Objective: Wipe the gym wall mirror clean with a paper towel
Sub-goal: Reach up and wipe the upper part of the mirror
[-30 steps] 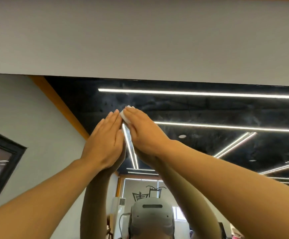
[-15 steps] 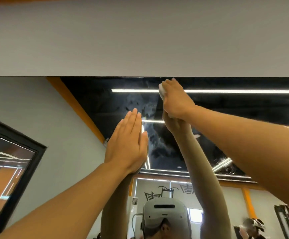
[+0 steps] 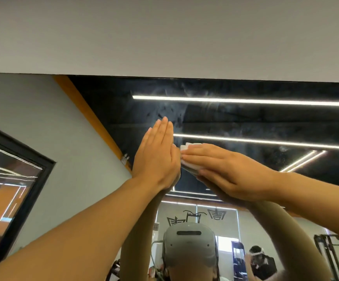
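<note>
My left hand lies flat on the wall mirror, fingers straight and together, pointing up, holding nothing. My right hand presses a folded white paper towel against the glass with flat fingers pointing left; the towel is just beside my left hand. Hazy smears are on the mirror above both hands, under the grey wall.

Bare forearms, sleeveless, grey headset reflected
</note>
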Demonstrator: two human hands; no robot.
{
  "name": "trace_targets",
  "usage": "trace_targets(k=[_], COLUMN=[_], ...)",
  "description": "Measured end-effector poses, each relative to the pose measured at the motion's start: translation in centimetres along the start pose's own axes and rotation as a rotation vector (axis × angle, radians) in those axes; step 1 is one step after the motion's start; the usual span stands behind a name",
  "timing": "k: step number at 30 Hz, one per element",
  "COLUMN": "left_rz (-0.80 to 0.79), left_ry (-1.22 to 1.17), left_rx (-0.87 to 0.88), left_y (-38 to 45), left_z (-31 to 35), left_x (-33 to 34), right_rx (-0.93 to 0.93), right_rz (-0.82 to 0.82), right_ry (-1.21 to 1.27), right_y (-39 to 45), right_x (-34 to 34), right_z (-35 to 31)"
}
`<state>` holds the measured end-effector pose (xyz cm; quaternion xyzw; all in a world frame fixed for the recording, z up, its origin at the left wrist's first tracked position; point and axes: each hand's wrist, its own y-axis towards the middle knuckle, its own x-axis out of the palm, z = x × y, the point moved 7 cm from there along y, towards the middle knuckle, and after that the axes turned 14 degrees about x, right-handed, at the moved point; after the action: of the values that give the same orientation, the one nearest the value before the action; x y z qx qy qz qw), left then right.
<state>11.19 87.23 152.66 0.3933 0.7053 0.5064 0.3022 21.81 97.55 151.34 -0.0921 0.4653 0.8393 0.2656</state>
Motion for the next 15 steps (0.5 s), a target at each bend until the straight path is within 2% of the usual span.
trace_targets(k=[4,7,12,15], left_rz=[0.033,0.048,0.055,0.056], left_ry=[-0.008,-0.010,-0.013,-0.011], left_rx=[0.011,0.016,0.021,0.018], left_y=[-0.1,-0.1,-0.1,0.0], left_z=[0.1,0.2,0.1,0.0], left_x=[-0.1,-0.2,-0.2,-0.2], right_rx=[-0.011,0.162,0.513,0.532], right_rz=[-0.038,0.088,0.294,0.358], right_ry=[-0.119,-0.136,0.037,0.111], right_y=[1.0,4.1,7.8,7.2], right_x=[-1.0,-3.7,-6.9,-6.4], right_z=[1.3,4.5,8.7,8.1])
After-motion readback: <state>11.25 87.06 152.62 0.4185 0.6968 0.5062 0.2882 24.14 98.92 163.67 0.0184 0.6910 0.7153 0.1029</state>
